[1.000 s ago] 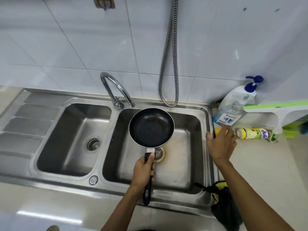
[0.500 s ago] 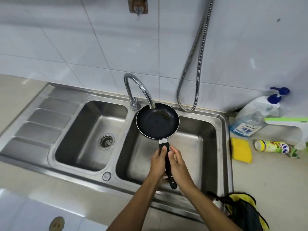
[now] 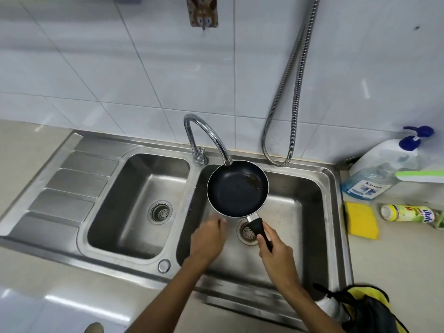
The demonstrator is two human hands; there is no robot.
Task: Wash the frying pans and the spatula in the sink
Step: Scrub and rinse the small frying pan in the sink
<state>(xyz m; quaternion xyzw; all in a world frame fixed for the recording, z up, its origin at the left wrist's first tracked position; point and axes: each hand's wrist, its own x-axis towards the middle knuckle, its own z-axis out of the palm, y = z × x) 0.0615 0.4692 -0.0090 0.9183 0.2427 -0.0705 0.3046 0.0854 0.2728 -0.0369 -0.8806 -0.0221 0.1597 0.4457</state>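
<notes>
Over right basin (image 3: pixel 293 212) | my right hand (image 3: pixel 276 251) grips pan (image 3: pixel 236 188) handle (image 3: pixel 258 228) | my left hand (image 3: pixel 209 239) loose, empty | pan seems light, stiff, greasy; handle safest hold

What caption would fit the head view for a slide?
Right hand holds the frying pan under the faucet over the sink; left hand open nearby.

Faucet (image 3: pixel 204 126) (curved) overhangs frying pan (image 3: pixel 233 191); room over left basin (image 3: pixel 134 212).

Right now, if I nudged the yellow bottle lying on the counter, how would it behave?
The bottle would probably roll: it is round and lies on its side. It looks like plastic, so it is likely light and not fragile.
</notes>
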